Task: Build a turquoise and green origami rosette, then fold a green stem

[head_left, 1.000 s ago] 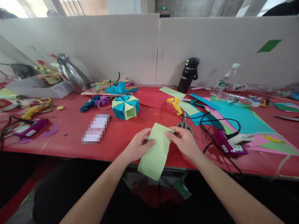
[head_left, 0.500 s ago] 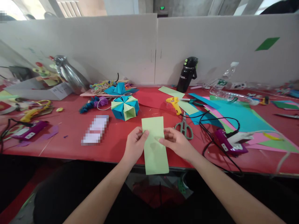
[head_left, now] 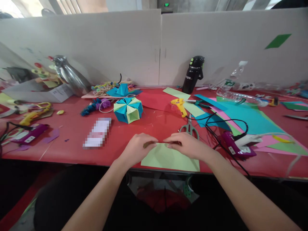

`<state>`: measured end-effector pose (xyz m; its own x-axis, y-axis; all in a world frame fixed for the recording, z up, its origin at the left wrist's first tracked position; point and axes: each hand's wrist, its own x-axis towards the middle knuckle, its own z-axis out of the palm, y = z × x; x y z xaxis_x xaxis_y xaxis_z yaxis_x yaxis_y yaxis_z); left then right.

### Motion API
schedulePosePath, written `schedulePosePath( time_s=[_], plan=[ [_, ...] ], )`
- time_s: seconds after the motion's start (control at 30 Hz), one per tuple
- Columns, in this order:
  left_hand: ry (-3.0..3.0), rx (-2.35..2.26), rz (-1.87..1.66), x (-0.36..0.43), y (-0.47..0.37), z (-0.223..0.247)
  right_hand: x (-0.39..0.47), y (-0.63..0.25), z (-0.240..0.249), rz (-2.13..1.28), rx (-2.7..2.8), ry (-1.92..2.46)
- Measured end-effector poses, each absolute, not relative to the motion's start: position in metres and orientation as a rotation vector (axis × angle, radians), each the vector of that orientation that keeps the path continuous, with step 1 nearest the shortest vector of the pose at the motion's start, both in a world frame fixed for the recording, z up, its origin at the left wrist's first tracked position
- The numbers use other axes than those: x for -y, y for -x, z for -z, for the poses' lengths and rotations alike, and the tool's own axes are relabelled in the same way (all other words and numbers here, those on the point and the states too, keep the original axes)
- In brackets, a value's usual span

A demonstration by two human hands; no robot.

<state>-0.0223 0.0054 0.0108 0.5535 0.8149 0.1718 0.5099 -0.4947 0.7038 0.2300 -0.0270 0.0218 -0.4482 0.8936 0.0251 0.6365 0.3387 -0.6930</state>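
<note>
On a red table (head_left: 72,138), a blue-and-green folded paper ball (head_left: 128,110) sat beyond the left hand (head_left: 137,148). Its fingers and thumb pinched the far edge of a pale green sheet (head_left: 169,160), flat at the table's front. The right hand (head_left: 190,146) pinched that same edge, near grey scissors (head_left: 189,126).
</note>
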Motion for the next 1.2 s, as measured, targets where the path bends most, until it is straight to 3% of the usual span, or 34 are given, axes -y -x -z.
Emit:
schedulePosePath(
  time_s=[0.2,0.43,0.57,1.2],
  plan=[
    [-2.354,-1.110,-0.623,-0.014,0.027,-0.013,0.023,-0.243,-0.015,-0.797,2.253,1.435],
    [-2.630,-0.893,-0.546,-0.014,0.031,-0.004,0.026,-0.253,0.011,-0.222,2.381,1.399],
    [-2.714,-0.924,-0.531,-0.012,0.032,0.001,0.036,-0.254,0.018,-0.089,2.407,1.394],
    [-2.597,-1.100,-0.422,-0.014,0.011,-0.007,0.034,-0.233,0.009,-0.394,2.239,1.491]
  ],
)
